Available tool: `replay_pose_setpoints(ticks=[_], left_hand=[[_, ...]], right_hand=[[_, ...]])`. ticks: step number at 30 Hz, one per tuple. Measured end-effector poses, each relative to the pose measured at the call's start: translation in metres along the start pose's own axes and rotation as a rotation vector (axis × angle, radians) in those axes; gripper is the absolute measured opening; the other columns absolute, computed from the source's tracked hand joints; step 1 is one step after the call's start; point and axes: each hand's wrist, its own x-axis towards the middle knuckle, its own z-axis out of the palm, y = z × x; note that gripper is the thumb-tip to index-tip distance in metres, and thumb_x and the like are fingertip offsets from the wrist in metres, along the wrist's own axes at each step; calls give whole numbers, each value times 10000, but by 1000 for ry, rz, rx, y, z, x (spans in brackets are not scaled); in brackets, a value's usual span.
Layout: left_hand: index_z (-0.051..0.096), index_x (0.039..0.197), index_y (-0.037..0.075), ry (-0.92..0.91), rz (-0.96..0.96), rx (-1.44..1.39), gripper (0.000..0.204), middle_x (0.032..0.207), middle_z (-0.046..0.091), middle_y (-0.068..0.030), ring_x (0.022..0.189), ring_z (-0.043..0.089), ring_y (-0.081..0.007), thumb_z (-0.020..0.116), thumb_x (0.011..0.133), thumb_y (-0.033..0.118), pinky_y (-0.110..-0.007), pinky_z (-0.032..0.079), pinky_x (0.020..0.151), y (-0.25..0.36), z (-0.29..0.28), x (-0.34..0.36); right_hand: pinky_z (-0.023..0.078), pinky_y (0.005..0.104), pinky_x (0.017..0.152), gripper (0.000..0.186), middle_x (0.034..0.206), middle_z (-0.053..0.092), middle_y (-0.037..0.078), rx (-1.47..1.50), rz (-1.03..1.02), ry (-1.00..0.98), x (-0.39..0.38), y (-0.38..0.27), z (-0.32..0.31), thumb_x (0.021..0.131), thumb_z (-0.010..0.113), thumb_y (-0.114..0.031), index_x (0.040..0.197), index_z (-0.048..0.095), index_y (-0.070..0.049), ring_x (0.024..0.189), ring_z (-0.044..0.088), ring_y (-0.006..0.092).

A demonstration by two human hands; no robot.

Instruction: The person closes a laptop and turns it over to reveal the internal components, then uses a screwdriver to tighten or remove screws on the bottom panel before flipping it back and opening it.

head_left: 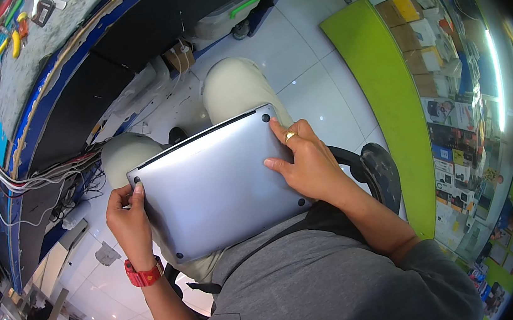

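A closed silver-grey laptop [222,189] lies bottom side up across my lap, with a round black foot near each corner. My left hand [129,215] grips its left edge by the far left foot, thumb on top and the other fingers curled at the edge. At the right side my right hand [307,160] rests on the laptop, index finger stretched along the far right corner and thumb lying on the metal. Its remaining fingers are partly hidden beyond the edge. The dark hinge strip faces away from me, toward my knees.
A blue-edged workbench [44,76] runs along the left, with yellow-handled pliers [17,43] on it. Bundled cables [31,182] hang from its side. A green panel [376,102] and a glass display case [447,113] stand right. A chair armrest [379,174] is beside my right forearm.
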Motion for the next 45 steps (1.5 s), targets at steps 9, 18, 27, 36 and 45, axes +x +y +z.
replay_pose_setpoints(ticks=[9, 18, 27, 36, 45], left_hand=[[757, 1063, -58, 19, 31, 13, 274, 847, 719, -98, 771, 616, -171, 786, 979, 202, -338, 516, 745, 4, 0, -1], [750, 1053, -60, 1, -1, 27, 269, 885, 739, -99, 823, 631, -171, 765, 998, 203, -336, 512, 801, 11, -1, -3], [753, 1067, -60, -3, -48, 33, 283, 875, 728, -89, 811, 621, -166, 766, 1003, 215, -328, 508, 784, 15, -3, -5], [758, 1078, -53, 0, -56, -10, 278, 868, 717, -77, 804, 609, -160, 765, 998, 214, -327, 503, 775, 10, -2, -5], [740, 1043, -46, -5, -47, 72, 271, 887, 740, -122, 814, 649, -196, 762, 990, 218, -351, 522, 799, 18, -3, -5]], right_hand=[[543, 414, 992, 748, 1214, 581, 176, 4, 18, -3, 1, -3, -3, 944, 823, -257, 1584, 520, -16, 1088, 659, 339], [532, 423, 987, 747, 1182, 572, 189, 50, -5, 24, -2, -3, -3, 938, 824, -236, 1574, 520, 11, 1070, 640, 346], [527, 397, 985, 743, 1172, 574, 172, 39, -7, 19, 0, -1, -1, 951, 815, -221, 1585, 506, 14, 1071, 630, 311], [511, 473, 1022, 736, 1204, 555, 237, 83, -11, 21, -1, 1, 4, 928, 824, -244, 1551, 541, 27, 1107, 616, 416], [548, 452, 940, 734, 1127, 577, 234, 36, 2, 13, 3, -4, -1, 913, 833, -233, 1539, 553, 28, 1004, 658, 407]])
